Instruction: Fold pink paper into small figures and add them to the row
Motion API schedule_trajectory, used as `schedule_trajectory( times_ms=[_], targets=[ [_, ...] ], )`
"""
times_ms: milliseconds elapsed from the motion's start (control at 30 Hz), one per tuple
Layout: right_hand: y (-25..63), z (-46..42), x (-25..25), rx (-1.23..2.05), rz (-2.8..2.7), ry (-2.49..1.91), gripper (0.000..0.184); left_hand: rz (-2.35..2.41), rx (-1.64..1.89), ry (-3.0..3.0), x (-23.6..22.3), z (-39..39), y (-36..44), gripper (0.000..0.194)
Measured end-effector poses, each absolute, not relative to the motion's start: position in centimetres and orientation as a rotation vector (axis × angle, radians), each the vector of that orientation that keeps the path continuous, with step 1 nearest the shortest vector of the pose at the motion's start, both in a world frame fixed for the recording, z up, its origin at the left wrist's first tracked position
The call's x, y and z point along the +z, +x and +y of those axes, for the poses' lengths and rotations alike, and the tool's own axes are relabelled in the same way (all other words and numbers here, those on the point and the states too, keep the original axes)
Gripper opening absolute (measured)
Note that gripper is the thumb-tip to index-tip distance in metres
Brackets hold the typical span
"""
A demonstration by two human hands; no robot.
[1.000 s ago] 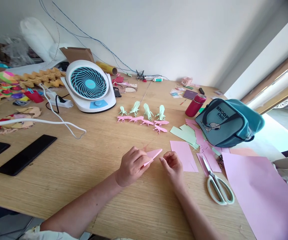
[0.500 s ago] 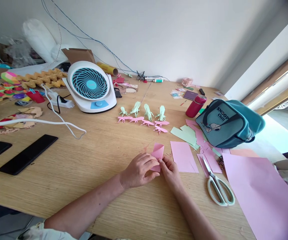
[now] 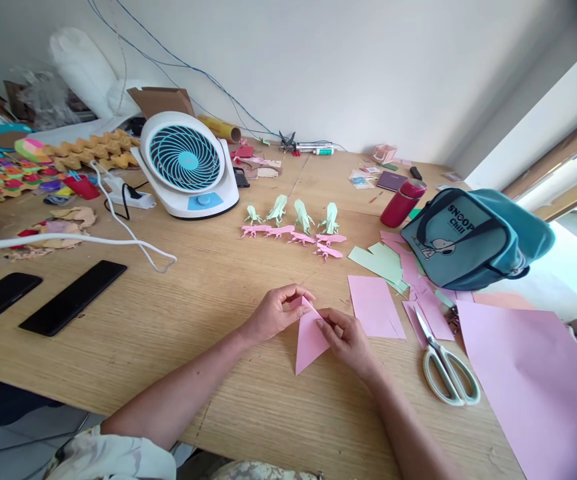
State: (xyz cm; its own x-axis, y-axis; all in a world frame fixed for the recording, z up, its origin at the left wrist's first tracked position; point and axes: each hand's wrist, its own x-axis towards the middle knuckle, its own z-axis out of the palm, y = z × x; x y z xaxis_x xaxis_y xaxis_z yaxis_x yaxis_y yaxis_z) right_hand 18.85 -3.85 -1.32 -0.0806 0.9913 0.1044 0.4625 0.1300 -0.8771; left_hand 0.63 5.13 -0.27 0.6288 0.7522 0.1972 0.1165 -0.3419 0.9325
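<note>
At lower centre, my left grip (image 3: pixel 269 316) and right grip (image 3: pixel 352 341) pinch the folded pink paper (image 3: pixel 310 343) between them; uneven pulling, I judge, could skew its crease or tear its edge.

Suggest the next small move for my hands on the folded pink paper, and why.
Probably slide the right hand down the edge of the folded pink paper: the left hand pinches its top, while its lower tip is unheld.
</note>
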Motion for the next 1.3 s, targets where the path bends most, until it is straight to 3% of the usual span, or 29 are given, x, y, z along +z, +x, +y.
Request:
schedule_trajectory(
  times_ms=[433, 1300],
  targets=[
    [18.2, -3.9, -2.3, 0.631, -1.602, -1.333, 0.011, 0.724, 0.697, 1.619, -0.6, 5.0, 0.9, 0.019],
    [18.1, -3.8, -2.5, 0.624, -1.493, -1.343, 0.016, 0.699, 0.646, 1.475, -1.1, 5.6, 0.7, 0.030]
  ],
)
